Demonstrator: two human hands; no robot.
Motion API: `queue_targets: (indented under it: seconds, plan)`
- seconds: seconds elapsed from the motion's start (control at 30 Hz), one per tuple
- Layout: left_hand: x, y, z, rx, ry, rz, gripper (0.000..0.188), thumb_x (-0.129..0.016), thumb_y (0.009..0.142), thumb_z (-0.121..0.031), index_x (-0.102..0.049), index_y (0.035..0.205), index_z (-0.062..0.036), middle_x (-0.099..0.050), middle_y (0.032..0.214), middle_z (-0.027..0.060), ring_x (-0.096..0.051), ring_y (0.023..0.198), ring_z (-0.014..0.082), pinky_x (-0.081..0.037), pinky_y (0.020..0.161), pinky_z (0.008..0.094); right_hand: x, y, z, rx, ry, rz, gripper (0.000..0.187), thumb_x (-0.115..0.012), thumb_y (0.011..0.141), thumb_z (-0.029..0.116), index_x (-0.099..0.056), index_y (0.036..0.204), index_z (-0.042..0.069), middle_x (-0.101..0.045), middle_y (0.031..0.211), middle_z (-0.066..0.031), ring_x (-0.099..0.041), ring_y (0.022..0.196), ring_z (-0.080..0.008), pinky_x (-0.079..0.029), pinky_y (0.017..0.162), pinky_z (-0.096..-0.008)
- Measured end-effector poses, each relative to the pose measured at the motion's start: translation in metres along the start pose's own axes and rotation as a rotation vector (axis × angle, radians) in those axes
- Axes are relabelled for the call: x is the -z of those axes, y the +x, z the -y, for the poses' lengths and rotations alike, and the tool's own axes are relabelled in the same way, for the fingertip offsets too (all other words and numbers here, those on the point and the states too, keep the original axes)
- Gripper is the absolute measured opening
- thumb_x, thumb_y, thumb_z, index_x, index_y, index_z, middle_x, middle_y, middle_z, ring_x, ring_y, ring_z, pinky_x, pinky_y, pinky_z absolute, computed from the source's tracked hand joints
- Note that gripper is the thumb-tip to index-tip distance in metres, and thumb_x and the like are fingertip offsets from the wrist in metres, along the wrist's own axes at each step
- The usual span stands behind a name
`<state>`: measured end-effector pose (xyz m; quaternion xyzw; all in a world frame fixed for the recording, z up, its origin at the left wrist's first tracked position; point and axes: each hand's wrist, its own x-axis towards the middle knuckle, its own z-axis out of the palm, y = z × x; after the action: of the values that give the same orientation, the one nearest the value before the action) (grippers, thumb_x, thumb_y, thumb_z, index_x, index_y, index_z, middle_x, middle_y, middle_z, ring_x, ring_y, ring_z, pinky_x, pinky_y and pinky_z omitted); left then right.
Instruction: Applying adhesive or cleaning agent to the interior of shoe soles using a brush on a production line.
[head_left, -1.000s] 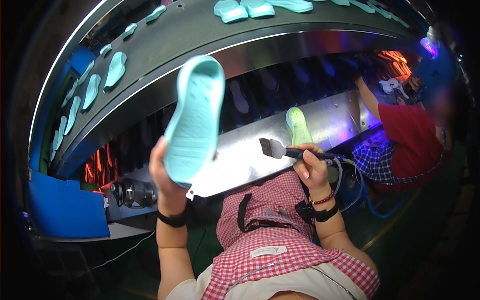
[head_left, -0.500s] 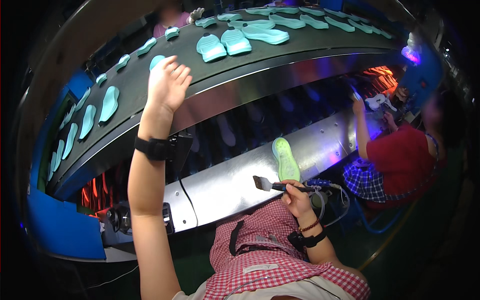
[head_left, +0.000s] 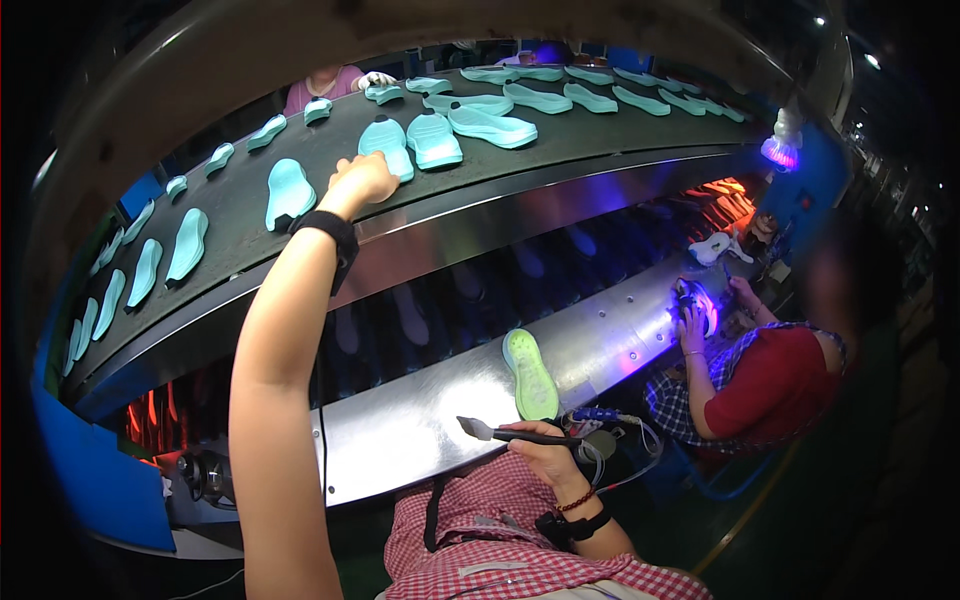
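My left hand (head_left: 366, 182) reaches over the dark conveyor belt, its fingers bent at the near-left edge of a turquoise shoe sole (head_left: 388, 142). The fingertips are partly hidden, but they appear closed on that edge. A second turquoise sole (head_left: 434, 140) lies just right of it, and another (head_left: 290, 192) to the left of my wrist. My right hand (head_left: 545, 458) grips a flat brush (head_left: 530, 436) by its black handle, bristles pointing left above the metal ledge. Beyond the brush, a yellow-green sole (head_left: 532, 378) lies on the ledge, apart from my hand.
Many more turquoise soles line the belt (head_left: 250, 240). Below it runs a shiny metal ledge (head_left: 390, 450), with glowing orange heaters (head_left: 722, 208) at the right. A co-worker in red (head_left: 770, 385) sits at my right, handling a shoe part. Another person in pink (head_left: 325, 88) stands across.
My left hand has gone from open above the belt to bent fingers at a turquoise sole's edge. My right hand still holds the brush. The view has shifted; the co-worker's hands are lower.
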<state>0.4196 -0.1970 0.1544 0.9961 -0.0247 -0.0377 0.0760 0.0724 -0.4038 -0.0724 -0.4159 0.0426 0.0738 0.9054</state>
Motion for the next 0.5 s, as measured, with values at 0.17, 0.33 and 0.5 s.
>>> queue_targets:
  seconds: [0.17, 0.33, 0.5]
  plan:
    - [-0.011, -0.051, 0.023, -0.261, -0.235, -0.242, 0.039, -0.057, 0.080, -0.034, -0.057, 0.104, -0.0036, -0.054, 0.110, 0.0168, -0.046, 0.107, 0.0327, -0.039, 0.089, 0.0404, 0.017, 0.000, 0.003, 0.023, -0.121, -0.069, 0.027, -0.055, 0.075, -0.014, -0.056, 0.102, -0.006, -0.058, 0.103, -0.0186, -0.059, 0.092, -0.0206, -0.049, 0.081, -0.0273]
    - [-0.065, -0.156, 0.030, -0.206, -1.937, -0.782, 0.029, -0.053, 0.084, -0.012, -0.048, 0.111, -0.0040, -0.053, 0.099, 0.0094, -0.054, 0.093, 0.0186, -0.045, 0.080, 0.0300, 0.019, 0.010, 0.000, 0.050, -0.035, -0.098, 0.024, -0.055, 0.078, -0.010, -0.057, 0.101, -0.004, -0.061, 0.099, -0.0162, -0.059, 0.080, -0.0152, -0.048, 0.072, -0.0234]
    - [-0.094, -0.197, 0.058, -0.099, -2.187, 0.220, 0.048, -0.051, 0.075, -0.004, -0.040, 0.122, -0.0008, -0.053, 0.111, 0.0125, -0.057, 0.098, 0.0248, -0.047, 0.087, 0.0415, -0.004, 0.023, 0.023, 0.186, -0.103, -0.129, 0.024, -0.055, 0.076, -0.008, -0.057, 0.100, -0.003, -0.060, 0.100, -0.0162, -0.058, 0.088, -0.0196, -0.044, 0.083, -0.0292]
